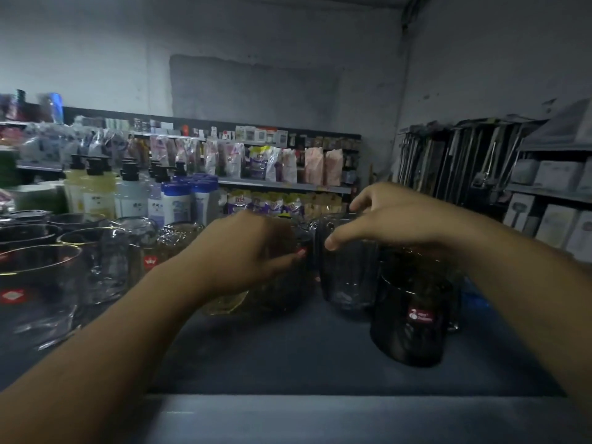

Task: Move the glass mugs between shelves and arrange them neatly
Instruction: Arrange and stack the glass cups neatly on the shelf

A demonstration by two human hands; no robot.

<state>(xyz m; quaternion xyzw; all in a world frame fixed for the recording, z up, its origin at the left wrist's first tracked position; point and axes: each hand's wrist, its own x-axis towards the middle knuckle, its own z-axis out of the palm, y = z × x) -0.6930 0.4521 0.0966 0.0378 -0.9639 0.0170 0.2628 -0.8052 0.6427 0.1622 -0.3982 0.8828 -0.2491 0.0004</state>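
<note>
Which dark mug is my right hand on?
The rear dark mug, its rim under the right hand; the front dark mug, red-stickered, stands free.

No legible text, red sticker (420, 315), lettering blurred, on dark cylindrical smoked-glass mug (407, 344) just right of the grip

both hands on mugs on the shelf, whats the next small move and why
Probably ease the grey mug rightward, in line behind the stickered dark mug. The right hand grips its rim, the left hand grips the amber mug, and the two glasses look almost touching, so parting them first seems safest.
</note>
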